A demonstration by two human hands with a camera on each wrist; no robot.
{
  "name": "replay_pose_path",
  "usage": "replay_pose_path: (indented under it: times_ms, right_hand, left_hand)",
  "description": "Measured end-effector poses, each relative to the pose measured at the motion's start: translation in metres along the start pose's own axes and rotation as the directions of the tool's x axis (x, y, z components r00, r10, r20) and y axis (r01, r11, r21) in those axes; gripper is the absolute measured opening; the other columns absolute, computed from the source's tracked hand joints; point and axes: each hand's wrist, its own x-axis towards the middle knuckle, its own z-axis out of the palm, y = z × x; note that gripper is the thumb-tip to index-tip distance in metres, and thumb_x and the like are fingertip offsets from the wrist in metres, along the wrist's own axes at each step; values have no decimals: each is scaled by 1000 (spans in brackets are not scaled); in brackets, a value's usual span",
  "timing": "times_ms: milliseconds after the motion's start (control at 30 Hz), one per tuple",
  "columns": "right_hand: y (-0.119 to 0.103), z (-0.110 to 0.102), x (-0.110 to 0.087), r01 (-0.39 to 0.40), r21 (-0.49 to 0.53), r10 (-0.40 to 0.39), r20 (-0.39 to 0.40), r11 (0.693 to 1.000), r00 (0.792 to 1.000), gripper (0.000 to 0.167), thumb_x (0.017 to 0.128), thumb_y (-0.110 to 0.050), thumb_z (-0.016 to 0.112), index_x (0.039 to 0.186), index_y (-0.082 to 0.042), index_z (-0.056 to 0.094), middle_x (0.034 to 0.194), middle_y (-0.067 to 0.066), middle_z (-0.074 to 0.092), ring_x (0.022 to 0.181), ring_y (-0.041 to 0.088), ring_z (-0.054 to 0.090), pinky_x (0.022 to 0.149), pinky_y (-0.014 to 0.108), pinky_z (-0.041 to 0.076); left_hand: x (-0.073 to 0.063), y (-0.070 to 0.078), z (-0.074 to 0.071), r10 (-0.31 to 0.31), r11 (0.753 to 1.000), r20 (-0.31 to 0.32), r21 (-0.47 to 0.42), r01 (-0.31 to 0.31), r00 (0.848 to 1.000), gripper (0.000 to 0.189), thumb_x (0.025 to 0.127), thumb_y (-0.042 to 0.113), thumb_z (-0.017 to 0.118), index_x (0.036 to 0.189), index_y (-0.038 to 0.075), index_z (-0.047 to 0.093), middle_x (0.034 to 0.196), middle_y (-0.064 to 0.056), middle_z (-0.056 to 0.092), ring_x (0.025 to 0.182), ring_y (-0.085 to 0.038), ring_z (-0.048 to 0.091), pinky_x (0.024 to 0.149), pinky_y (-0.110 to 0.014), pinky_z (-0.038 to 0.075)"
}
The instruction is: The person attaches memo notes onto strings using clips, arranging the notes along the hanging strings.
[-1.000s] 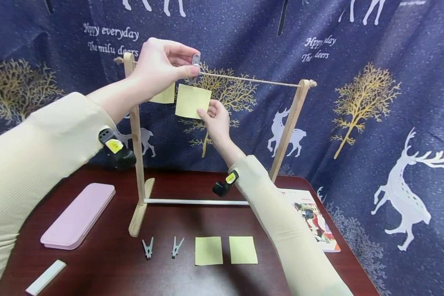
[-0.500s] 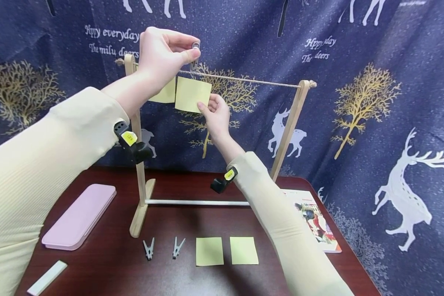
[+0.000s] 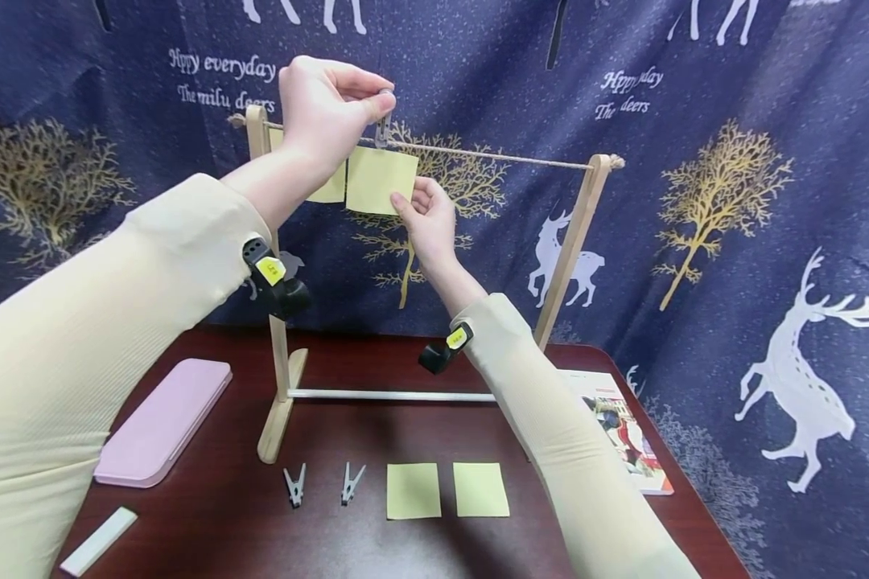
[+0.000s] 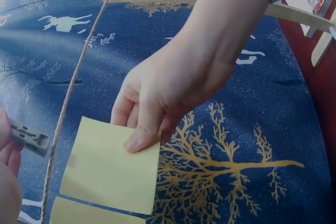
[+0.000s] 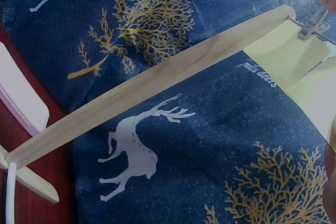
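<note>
Head view: plain, square yellow note (image 3: 380,178) just under the rope (image 3: 492,158), toward its left end.
Right hand (image 3: 432,217) pinches its lower right corner; left hand (image 3: 327,108) pinches a grey clip (image 3: 382,133), thumb nearly meeting fingers.

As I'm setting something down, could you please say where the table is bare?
Bare: between the white rod and two flat yellow paper squares; also between the slim white block and the nearest grey forked clip. Crowded: between the squares.
</note>
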Motion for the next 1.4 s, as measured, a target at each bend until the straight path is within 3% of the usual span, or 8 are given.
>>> replay_pose_path:
  times_ms: [200, 400, 500, 567, 733, 800, 967, 1400]
  right_hand:
    - [0, -1, 2, -2, -3, 2, 3, 1000, 1000, 29, 92, 3, 62, 119, 10, 55, 114, 31, 64, 78, 5, 61, 80, 27, 54]
    - [-2, -1, 3, 11, 18, -11, -8, 1000, 1000, 27, 91, 4, 62, 116, 12, 56, 111, 32, 65, 73, 5, 60, 67, 17, 49]
    - [-4, -2, 4, 6, 27, -6, 2, 1000, 1000, 28, 91, 4, 62, 117, 12, 55, 112, 32, 64, 74, 5, 61, 68, 17, 49]
    - [-5, -2, 4, -5, 24, 5, 8, 1000, 1000, 28, 92, 3, 62, 118, 11, 55, 114, 31, 64, 76, 5, 61, 72, 19, 50]
    - [-6, -4, 4, -19, 16, 19, 12, 1000, 1000, 29, 92, 2, 62, 119, 10, 55, 115, 30, 64, 78, 5, 61, 87, 38, 53]
    - [-7, -4, 4, -20, 17, 20, 15, 1000, 1000, 29, 92, 1, 63, 119, 10, 55, 115, 30, 64, 77, 5, 61, 87, 39, 53]
    - [-8, -5, 3, -9, 21, 9, 19, 1000, 1000, 30, 92, 1, 63, 119, 11, 55, 114, 31, 64, 76, 5, 62, 76, 23, 53]
    - [-13, -4, 2, 2, 24, -3, 26, 1000, 1000, 30, 91, 2, 63, 119, 12, 55, 114, 32, 64, 77, 5, 62, 76, 21, 53]
  left_hand:
    - [3, -2, 2, -20, 1000, -29, 16, 21, 999, 20, 87, 25, 75, 102, 13, 78, 98, 2, 76, 70, 9, 63, 74, -14, 47]
    - [5, -4, 5, -35, 999, -26, 14, 36, 999, 21, 86, 25, 76, 103, 12, 78, 100, 0, 76, 69, 10, 63, 78, -14, 48]
    - [4, -5, 6, -42, 999, -25, 24, 42, 999, 22, 87, 25, 76, 104, 12, 77, 102, 0, 75, 72, 9, 65, 80, -15, 49]
    - [3, -6, 7, -47, 998, -22, 29, 47, 999, 23, 87, 26, 75, 105, 13, 77, 103, 0, 75, 75, 7, 66, 80, -15, 49]
    - [2, -7, 8, -53, 997, -16, 46, 54, 998, 24, 87, 26, 75, 107, 13, 76, 106, -1, 74, 80, 5, 68, 83, -15, 49]
    - [1, -8, 8, -56, 997, -14, 51, 57, 998, 24, 87, 26, 75, 108, 13, 76, 106, -2, 74, 81, 4, 68, 84, -16, 49]
    - [1, -8, 9, -64, 996, -7, 55, 64, 998, 25, 87, 25, 75, 109, 13, 76, 108, -2, 73, 85, 2, 70, 85, -16, 50]
    - [1, -11, 11, -80, 993, 8, 89, 79, 997, 28, 87, 25, 75, 112, 13, 74, 110, -4, 72, 93, -1, 71, 95, -17, 47]
